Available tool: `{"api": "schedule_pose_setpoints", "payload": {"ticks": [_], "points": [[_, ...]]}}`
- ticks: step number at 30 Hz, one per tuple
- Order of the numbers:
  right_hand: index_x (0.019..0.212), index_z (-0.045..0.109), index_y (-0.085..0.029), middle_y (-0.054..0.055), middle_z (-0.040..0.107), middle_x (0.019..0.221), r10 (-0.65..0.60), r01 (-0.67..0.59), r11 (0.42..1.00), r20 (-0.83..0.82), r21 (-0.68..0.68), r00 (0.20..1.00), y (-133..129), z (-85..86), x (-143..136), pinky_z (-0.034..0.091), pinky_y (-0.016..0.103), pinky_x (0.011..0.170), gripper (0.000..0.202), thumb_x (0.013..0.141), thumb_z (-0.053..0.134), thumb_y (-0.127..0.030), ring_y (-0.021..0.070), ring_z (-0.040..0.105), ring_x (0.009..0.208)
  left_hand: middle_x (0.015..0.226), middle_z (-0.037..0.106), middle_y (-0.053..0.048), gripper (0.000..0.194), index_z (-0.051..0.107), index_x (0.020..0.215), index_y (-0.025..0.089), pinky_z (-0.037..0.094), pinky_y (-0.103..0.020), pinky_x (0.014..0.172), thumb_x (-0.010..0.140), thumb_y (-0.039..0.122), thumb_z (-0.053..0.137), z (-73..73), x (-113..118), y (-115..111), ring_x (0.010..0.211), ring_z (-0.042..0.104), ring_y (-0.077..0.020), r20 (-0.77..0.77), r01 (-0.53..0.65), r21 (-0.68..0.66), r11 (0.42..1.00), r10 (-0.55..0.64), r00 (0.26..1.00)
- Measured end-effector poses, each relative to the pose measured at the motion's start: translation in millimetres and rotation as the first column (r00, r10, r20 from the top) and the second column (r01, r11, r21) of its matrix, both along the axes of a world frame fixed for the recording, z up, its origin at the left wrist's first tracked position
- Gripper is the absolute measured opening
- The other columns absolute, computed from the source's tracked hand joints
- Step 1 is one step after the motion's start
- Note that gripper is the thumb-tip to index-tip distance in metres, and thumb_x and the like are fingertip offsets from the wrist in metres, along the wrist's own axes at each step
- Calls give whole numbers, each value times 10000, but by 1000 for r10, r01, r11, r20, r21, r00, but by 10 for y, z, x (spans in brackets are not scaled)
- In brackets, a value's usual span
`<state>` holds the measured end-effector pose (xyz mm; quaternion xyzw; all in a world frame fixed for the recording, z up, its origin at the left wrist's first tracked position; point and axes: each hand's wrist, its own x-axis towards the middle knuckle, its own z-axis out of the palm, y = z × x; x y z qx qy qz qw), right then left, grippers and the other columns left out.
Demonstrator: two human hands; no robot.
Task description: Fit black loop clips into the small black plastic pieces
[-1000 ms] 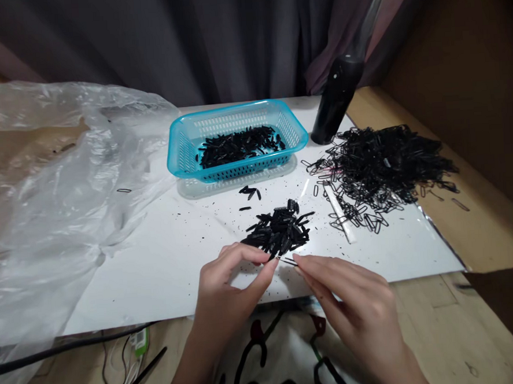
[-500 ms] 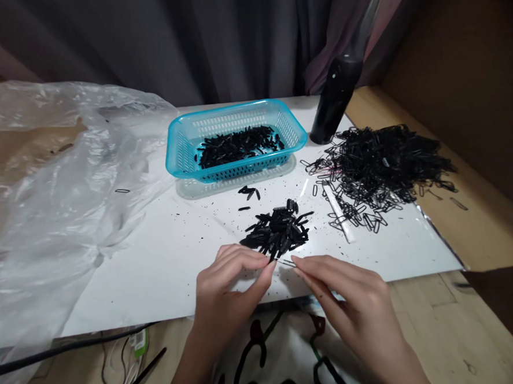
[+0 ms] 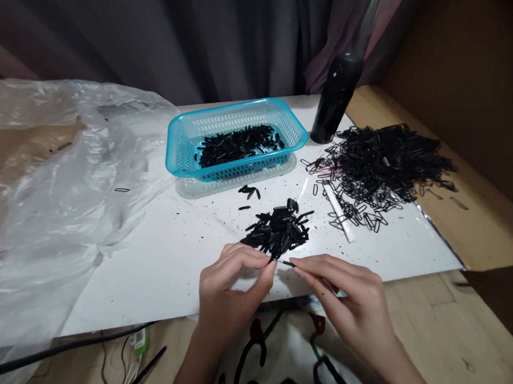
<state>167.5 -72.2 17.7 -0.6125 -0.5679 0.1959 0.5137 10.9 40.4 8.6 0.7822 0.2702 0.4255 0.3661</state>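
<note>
My left hand [image 3: 233, 280] is closed in a pinch on a small slim black piece [image 3: 273, 260], mostly covered by the fingertips. My right hand [image 3: 347, 285] pinches a thin black wire loop [image 3: 287, 263], whose far end reaches to the left fingertips. Whether the loop sits inside the black piece is too small to tell. Just beyond the fingers lies a heap of slim black pieces [image 3: 278, 228] on the white board [image 3: 157, 273]. To the right is a large tangled heap of black wire loops [image 3: 380, 161].
A blue basket [image 3: 238, 173] holding many black pieces stands behind the small heap. Nearby are a clear bag with black contents [image 3: 337, 97], a white strip [image 3: 339, 213] and cardboard [image 3: 479, 219]. Crumpled clear plastic [image 3: 82, 191] covers the left side. Cables [image 3: 75, 347] run below the board's edge.
My right fingertips have shifted slightly left, closer to my left fingertips, so less of the wire loop shows between them. Both hands keep their pinch.
</note>
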Motion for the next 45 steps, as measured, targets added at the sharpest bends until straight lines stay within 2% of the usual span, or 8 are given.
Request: {"api": "schedule_pose_setpoints", "payload": {"ticks": [6,9,11,14,17,21,36,45], "points": [[985,779,-235,0,800,886,-50,51,999,-209,0,977,36,95,-122,597,198,666,194,916,662,-97,127,748,751,730,717,20,175,634,755,209,538,-310,717,809,68,723,-23,56,-30,695,670,-149,-36,-26,0,1000,26,999],[970,782,-232,-15,797,840,-43,56,998,-280,38,959,65,158,-186,578,177,576,186,903,680,-91,106,720,645,735,712,20,155,644,750,211,539,-279,695,814,91,718,-54,44,-39,697,673,-141,-34,-57,-71,996,54,998],[984,781,-237,-12,798,869,-90,103,994,-254,38,963,74,152,-178,583,181,607,193,907,680,-92,112,730,707,738,703,20,146,642,745,213,542,-250,671,804,104,718,-61,16,-43,707,673,-137,-8,-84,-140,987,84,996],[1039,768,-231,3,794,960,-138,143,989,-131,29,982,53,81,-111,600,200,735,213,923,662,-87,124,741,849,733,686,33,157,628,735,216,540,-201,658,787,99,718,-57,-24,-41,708,667,-118,8,-109,-205,973,113,994],[1080,750,-199,22,786,1004,-117,117,992,10,44,993,13,14,-56,601,215,798,227,930,644,-65,125,737,887,734,674,45,160,622,743,219,537,-176,680,787,98,718,-57,-31,-39,717,660,-105,1,-113,-227,967,116,993],[1101,734,-166,46,785,1030,-79,75,996,110,39,991,-7,-8,-53,600,240,832,249,931,612,-32,140,739,939,741,664,43,156,616,740,217,532,-175,692,792,109,717,-58,-15,-44,720,651,-102,-4,-103,-216,971,104,995],[1172,714,-165,49,789,1082,-71,64,997,281,34,957,-49,-13,-3,591,260,852,301,944,569,-34,154,744,981,730,681,29,157,628,733,207,530,-236,700,794,101,728,-59,-11,-43,715,651,-125,-9,-90,-183,979,90,996],[1179,709,-165,53,790,1082,-69,60,997,296,39,953,-42,-34,-8,597,274,840,326,931,563,-13,164,747,974,732,685,35,163,626,729,211,530,-227,693,787,97,726,-45,-15,-56,716,651,-121,-8,-98,-186,978,98,995]]}}
